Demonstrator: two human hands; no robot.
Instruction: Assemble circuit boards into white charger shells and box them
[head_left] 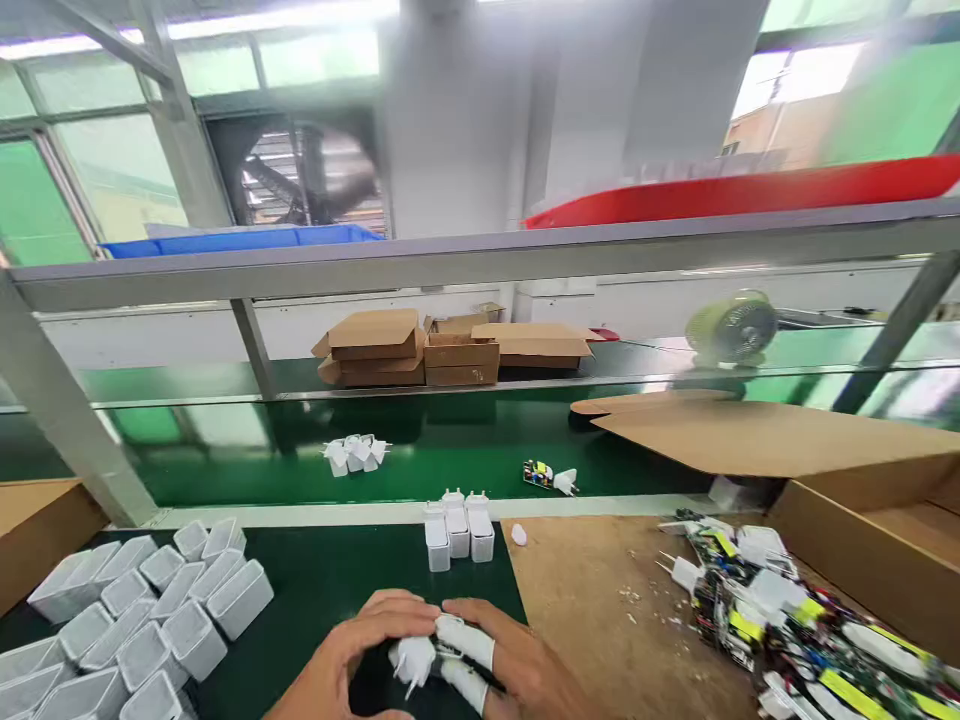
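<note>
At the middle of the table's near edge, the right hand [525, 665] has its white-covered fingertips pinched narrow, apparently on the back of a white plug [414, 660], perhaps so that its prongs stay free. The left hand [360, 650] curves widely around the plug's other side, probably to steady it; whether its fingers grip anything I cannot tell. White cases [157, 610] crowd the table's left side, open ends up where seen, which likely keeps them easy to reach. Three cases with plugs [459, 530] stand together near the far edge, apparently kept apart from the crowd. A heap of circuit boards [787, 625] covers the right side of a brown board [592, 610], seemingly within the right hand's reach.
</note>
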